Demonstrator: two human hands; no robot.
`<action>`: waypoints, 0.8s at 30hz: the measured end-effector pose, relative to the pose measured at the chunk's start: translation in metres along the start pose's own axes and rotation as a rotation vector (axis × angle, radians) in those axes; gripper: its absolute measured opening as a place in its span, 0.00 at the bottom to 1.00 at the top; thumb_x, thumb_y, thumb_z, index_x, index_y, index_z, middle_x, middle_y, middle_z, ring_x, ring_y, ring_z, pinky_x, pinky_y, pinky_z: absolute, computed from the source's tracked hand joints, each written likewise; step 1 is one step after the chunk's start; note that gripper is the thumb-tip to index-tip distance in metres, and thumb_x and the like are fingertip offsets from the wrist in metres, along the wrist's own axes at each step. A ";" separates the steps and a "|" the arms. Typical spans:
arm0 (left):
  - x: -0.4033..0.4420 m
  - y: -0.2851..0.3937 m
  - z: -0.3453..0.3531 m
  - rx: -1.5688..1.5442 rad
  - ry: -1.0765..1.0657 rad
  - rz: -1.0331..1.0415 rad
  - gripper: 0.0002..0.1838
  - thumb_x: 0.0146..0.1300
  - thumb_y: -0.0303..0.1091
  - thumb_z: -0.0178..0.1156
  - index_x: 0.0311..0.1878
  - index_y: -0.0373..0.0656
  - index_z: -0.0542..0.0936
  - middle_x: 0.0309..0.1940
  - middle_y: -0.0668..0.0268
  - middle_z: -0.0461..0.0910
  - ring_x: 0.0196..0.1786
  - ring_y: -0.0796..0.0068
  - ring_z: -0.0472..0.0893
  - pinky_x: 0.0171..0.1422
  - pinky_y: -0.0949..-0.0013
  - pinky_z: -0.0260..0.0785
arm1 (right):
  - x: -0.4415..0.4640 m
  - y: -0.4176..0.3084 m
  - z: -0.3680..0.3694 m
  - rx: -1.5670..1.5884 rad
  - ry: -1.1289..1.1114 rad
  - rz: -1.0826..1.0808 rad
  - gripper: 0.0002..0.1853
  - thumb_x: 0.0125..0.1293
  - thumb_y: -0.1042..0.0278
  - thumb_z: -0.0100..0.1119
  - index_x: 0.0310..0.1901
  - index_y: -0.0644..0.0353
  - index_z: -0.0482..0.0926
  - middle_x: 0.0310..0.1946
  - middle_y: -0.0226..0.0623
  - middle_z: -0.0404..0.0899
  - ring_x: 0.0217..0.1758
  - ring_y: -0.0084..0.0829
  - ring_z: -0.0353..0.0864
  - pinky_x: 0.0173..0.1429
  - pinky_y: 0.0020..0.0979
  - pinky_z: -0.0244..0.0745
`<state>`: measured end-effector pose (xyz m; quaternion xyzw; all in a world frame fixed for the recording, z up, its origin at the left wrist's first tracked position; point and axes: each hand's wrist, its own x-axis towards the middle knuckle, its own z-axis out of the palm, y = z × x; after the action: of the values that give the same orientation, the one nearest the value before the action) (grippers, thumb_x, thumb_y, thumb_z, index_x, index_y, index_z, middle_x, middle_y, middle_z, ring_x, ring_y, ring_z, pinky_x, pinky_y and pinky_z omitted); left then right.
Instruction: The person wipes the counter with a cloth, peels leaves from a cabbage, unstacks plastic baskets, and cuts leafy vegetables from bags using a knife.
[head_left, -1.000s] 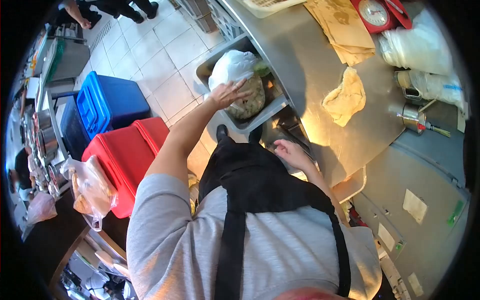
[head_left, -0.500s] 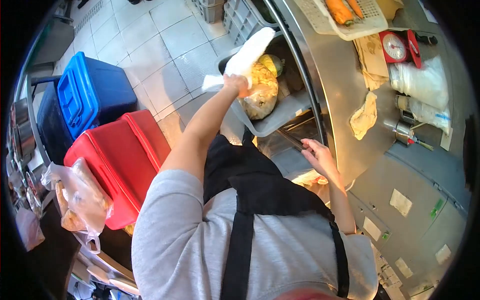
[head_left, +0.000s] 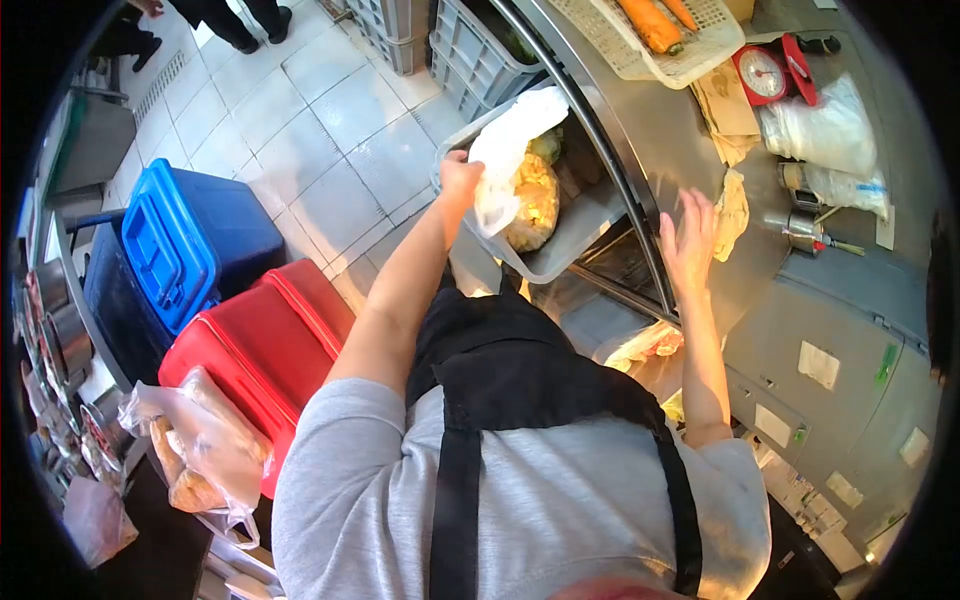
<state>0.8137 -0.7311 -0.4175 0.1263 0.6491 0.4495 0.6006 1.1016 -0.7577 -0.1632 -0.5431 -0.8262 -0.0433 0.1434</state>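
"Hiding what?"
"Some yellow pieces (head_left: 538,196) in the grey bin (head_left: 580,230), beneath the white plastic bag (head_left: 522,130)."
"Gripped?"
"Grasped by the left hand (head_left: 461,181), itself partly hidden; stretching rightward from there over the bin."
"And with the right hand (head_left: 690,245)?"
"Spread loose at the counter's (head_left: 662,125) edge, near the yellow cloth (head_left: 733,216)."

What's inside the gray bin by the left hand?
In the gray bin: a clear bag of yellowish pieces and something green beyond it. A white plastic bag, held by the left hand, covers part of the clear bag; whatever lies beneath the bags is hidden.
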 end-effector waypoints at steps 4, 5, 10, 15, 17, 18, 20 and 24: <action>-0.014 0.026 0.012 -0.713 0.006 -0.004 0.28 0.43 0.27 0.64 0.51 0.41 0.67 0.47 0.58 0.70 0.43 0.64 0.75 0.42 0.65 0.71 | 0.010 0.014 0.022 -0.243 -0.059 -0.010 0.31 0.53 0.53 0.57 0.57 0.55 0.62 0.58 0.48 0.57 0.61 0.48 0.54 0.58 0.49 0.54; -0.018 0.025 0.012 -0.244 0.028 0.263 0.30 0.44 0.25 0.62 0.54 0.47 0.65 0.51 0.54 0.66 0.46 0.61 0.73 0.44 0.64 0.70 | 0.007 0.018 0.030 -0.248 -0.050 -0.002 0.31 0.53 0.53 0.57 0.57 0.55 0.62 0.58 0.48 0.57 0.61 0.48 0.54 0.58 0.49 0.54; -0.037 0.037 -0.004 1.362 -0.180 0.850 0.35 0.48 0.23 0.54 0.62 0.60 0.61 0.65 0.55 0.49 0.55 0.53 0.64 0.54 0.56 0.64 | 0.008 0.025 0.043 -0.214 -0.136 -0.023 0.37 0.49 0.48 0.59 0.60 0.51 0.58 0.61 0.48 0.52 0.64 0.48 0.51 0.58 0.52 0.52; -0.009 0.030 0.000 1.912 -0.181 1.168 0.27 0.54 0.30 0.49 0.60 0.57 0.66 0.69 0.66 0.41 0.57 0.53 0.62 0.54 0.58 0.60 | 0.011 0.024 0.041 -0.193 -0.178 0.012 0.37 0.48 0.49 0.60 0.60 0.50 0.59 0.61 0.48 0.52 0.63 0.46 0.52 0.57 0.50 0.53; 0.001 0.028 0.007 2.366 0.041 1.493 0.24 0.57 0.34 0.48 0.59 0.52 0.68 0.69 0.69 0.37 0.57 0.54 0.62 0.54 0.61 0.58 | 0.010 0.026 0.042 -0.195 -0.171 0.011 0.38 0.48 0.49 0.60 0.60 0.49 0.59 0.61 0.47 0.53 0.63 0.45 0.53 0.56 0.49 0.53; 0.005 0.030 0.010 2.368 -0.048 1.546 0.22 0.57 0.35 0.47 0.57 0.47 0.70 0.68 0.69 0.47 0.59 0.55 0.62 0.55 0.61 0.56 | 0.011 0.026 0.042 -0.196 -0.172 0.005 0.37 0.48 0.50 0.60 0.60 0.49 0.59 0.61 0.47 0.53 0.63 0.45 0.53 0.56 0.49 0.53; 0.023 0.013 0.023 2.523 -0.267 1.131 0.23 0.57 0.36 0.47 0.58 0.46 0.69 0.66 0.66 0.52 0.60 0.56 0.62 0.56 0.60 0.56 | 0.011 0.029 0.044 -0.186 -0.177 0.008 0.37 0.48 0.50 0.60 0.60 0.49 0.59 0.61 0.47 0.53 0.63 0.45 0.53 0.56 0.50 0.53; 0.066 -0.037 0.039 1.994 -0.052 0.922 0.21 0.50 0.43 0.57 0.44 0.40 0.76 0.47 0.57 0.72 0.56 0.62 0.68 0.55 0.64 0.63 | 0.012 0.031 0.045 -0.171 -0.199 0.034 0.36 0.48 0.51 0.60 0.60 0.47 0.60 0.62 0.46 0.53 0.63 0.45 0.53 0.57 0.50 0.52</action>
<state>0.8462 -0.6889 -0.4839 0.7949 0.5984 -0.0984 0.0167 1.1165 -0.7242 -0.2058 -0.5688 -0.8204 -0.0570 0.0146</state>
